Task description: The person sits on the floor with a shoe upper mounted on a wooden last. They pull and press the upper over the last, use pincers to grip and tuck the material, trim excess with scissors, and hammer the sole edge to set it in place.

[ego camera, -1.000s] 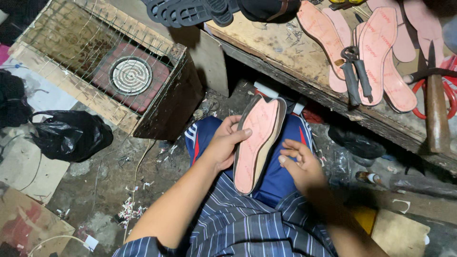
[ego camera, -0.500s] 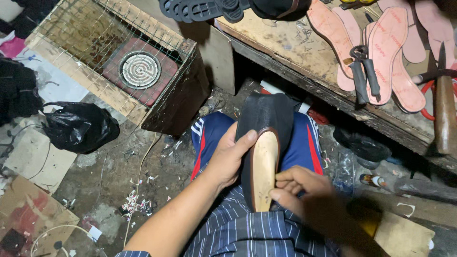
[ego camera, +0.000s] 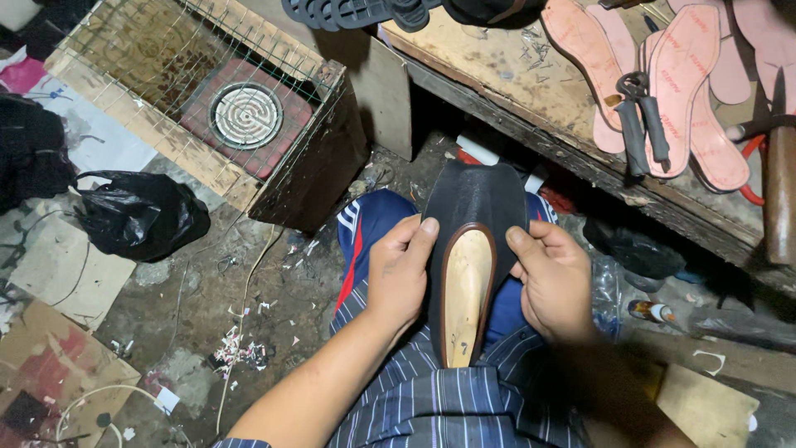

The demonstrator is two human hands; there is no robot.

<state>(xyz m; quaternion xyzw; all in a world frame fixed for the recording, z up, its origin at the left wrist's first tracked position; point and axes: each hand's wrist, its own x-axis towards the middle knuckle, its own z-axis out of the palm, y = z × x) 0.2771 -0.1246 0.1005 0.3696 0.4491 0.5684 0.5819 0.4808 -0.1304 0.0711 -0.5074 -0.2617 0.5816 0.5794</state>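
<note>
Person sits w/ a black shoe upper (ego camera: 477,207) pulled over a wooden shoe last (ego camera: 464,294), held upright over the lap betw. both hands. Left hand (ego camera: 400,274): fingers curled round the left edge of the upper, thumb tip pressed on the black material just above the last's rounded top. Right hand (ego camera: 554,278): fingers wrapped on the right edge, thumb on the front face, level w/ the left thumb. Both hands closed on the piece, neither spread wide. Last's pale wood shows betw. the two thumbs, w/ a brown rim around it; black upper fans out above the fingertips.

Under the hands: striped shirt (ego camera: 448,406) and blue track trousers (ego camera: 365,224) w/ red and white stripes.

Left of the left-hand fingers, on the dirt floor (ego camera: 191,332): scraps, a white cord, cardboard pieces, and a black plastic bag (ego camera: 141,211) further out.

Beyond the fingertips, upper left: wooden box (ego camera: 124,116) covered w/ wire mesh, a round coil heater (ego camera: 246,114) inside.

Beyond the right-hand fingers, a worn wooden surface (ego camera: 497,66) carries pink insoles (ego camera: 688,75), black-handled pliers (ego camera: 643,124) lying across them, and a hammer (ego camera: 779,191) at far right. Dark soles (ego camera: 348,12) sit at the surface's far edge.
</note>
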